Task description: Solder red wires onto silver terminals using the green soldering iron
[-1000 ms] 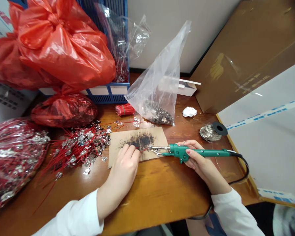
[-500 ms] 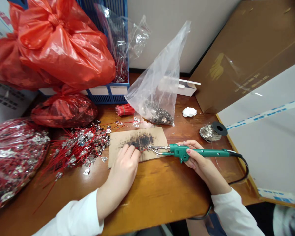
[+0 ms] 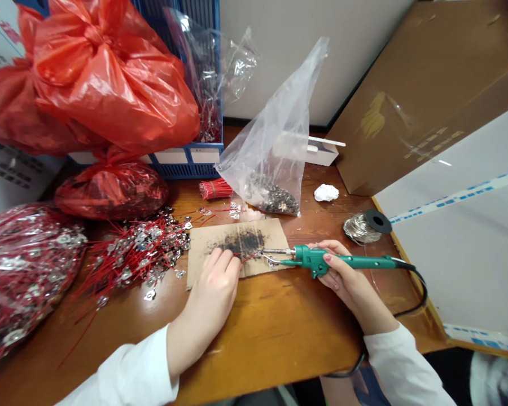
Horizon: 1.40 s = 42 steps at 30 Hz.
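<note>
My right hand is closed round a green soldering iron with a trigger and a thin feed tube beside its tip. The iron points left, its tip over a scorched piece of cardboard. My left hand rests on the cardboard, fingers pinched on a red wire that runs right to the iron's tip. Small metal tabs lie under the tip; whether the wire touches one is too small to tell. Left of the cardboard spreads a pile of red wires with metal tabs.
A solder spool and a white wad lie at the right. Behind the cardboard are a clear bag of dark bits and a bundle of red wires. Red bags crowd the left; a brown box stands back right.
The soldering iron has shifted very slightly to the right at its tip. My left hand stays in place on the red wire.
</note>
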Each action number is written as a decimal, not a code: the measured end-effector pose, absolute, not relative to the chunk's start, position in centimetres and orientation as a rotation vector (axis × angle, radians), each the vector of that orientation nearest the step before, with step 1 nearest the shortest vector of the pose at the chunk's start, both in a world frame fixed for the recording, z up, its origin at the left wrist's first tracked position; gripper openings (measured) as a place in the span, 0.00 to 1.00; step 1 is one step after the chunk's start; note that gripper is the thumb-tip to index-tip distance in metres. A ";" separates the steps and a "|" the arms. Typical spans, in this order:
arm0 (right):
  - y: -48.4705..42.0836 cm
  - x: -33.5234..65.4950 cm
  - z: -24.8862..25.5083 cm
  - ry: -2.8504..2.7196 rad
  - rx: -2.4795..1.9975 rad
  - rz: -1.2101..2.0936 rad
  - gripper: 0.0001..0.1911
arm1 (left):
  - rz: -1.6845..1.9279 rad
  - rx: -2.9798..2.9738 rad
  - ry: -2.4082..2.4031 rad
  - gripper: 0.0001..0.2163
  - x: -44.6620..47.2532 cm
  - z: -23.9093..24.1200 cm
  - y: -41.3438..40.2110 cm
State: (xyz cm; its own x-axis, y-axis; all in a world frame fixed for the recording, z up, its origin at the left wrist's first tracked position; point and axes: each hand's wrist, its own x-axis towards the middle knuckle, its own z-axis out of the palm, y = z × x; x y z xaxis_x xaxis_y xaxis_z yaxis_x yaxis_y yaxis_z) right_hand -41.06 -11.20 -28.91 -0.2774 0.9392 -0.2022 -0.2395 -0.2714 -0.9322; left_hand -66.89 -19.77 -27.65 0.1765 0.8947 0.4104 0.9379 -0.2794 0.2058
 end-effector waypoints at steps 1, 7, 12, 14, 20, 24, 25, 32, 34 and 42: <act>-11.2 -41.1 -28.9 -1.043 -1.035 1.695 0.11 | -0.705 -2.338 -1.827 0.11 -66.9 -27.6 -19.7; -11.2 -41.2 -28.5 -1.009 -1.034 1.690 0.10 | -0.730 -2.347 -1.831 0.10 -67.1 -27.7 -19.7; -11.2 -41.4 -28.0 -0.954 -1.065 1.685 0.12 | -0.740 -2.349 -1.820 0.10 -67.2 -27.8 -19.6; -11.1 -41.4 -27.7 -0.931 -1.083 1.688 0.13 | -0.738 -2.351 -1.821 0.10 -67.2 -27.8 -19.6; -11.0 -41.4 -27.7 -0.910 -1.103 1.690 0.15 | -0.746 -2.350 -1.825 0.11 -67.2 -27.6 -19.7; -11.0 -41.3 -27.9 -0.907 -1.097 1.697 0.14 | -0.750 -2.357 -1.828 0.10 -67.3 -27.7 -19.7; -11.0 -41.3 -27.9 -0.908 -1.096 1.695 0.14 | -0.753 -2.357 -1.829 0.10 -67.3 -27.7 -19.7; -11.1 -41.5 -27.7 -0.904 -1.102 1.701 0.14 | -0.784 -2.363 -1.831 0.10 -67.2 -27.7 -19.6; -11.1 -41.5 -27.7 -0.903 -1.102 1.700 0.14 | -0.790 -2.371 -1.835 0.10 -67.2 -27.7 -19.6; -11.1 -41.4 -27.8 -0.909 -1.098 1.701 0.13 | -0.793 -2.376 -1.840 0.11 -67.3 -27.7 -19.5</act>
State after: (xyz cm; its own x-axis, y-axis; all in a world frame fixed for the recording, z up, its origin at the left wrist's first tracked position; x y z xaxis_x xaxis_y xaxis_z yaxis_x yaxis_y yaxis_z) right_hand -41.43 -11.12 -27.76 -0.2112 0.9360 -0.2816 -0.2863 -0.3347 -0.8978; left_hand -67.27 -19.47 -27.71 0.1690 0.8963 0.4100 0.9135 -0.2986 0.2763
